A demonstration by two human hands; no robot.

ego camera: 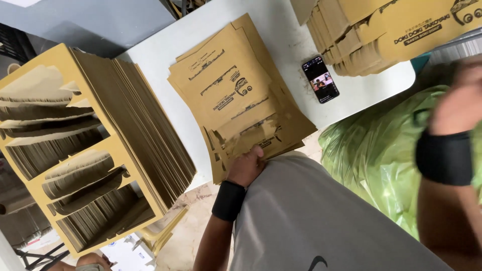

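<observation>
Flat cardboard box blanks, brown and printed, lie in one loose, fanned pile in the middle of a white table, too many sheets to count. One hand, the person's left, rests at the near edge of this pile, fingers curled against the lowest sheets; whether they pinch a sheet cannot be told. A black wristband wraps that wrist. The right hand is raised at the right side of the view, blurred, well apart from the pile, so its grip cannot be told; it wears a second black wristband. Two more stacks of cardboard are visible: one tall stack of yellow die-cut sheets standing on edge at the left, and one stack of folded yellow boxes at the table's far right corner. One black phone lies face up between the middle pile and the folded boxes. One green plastic bag sits beside the table, below the phone.
</observation>
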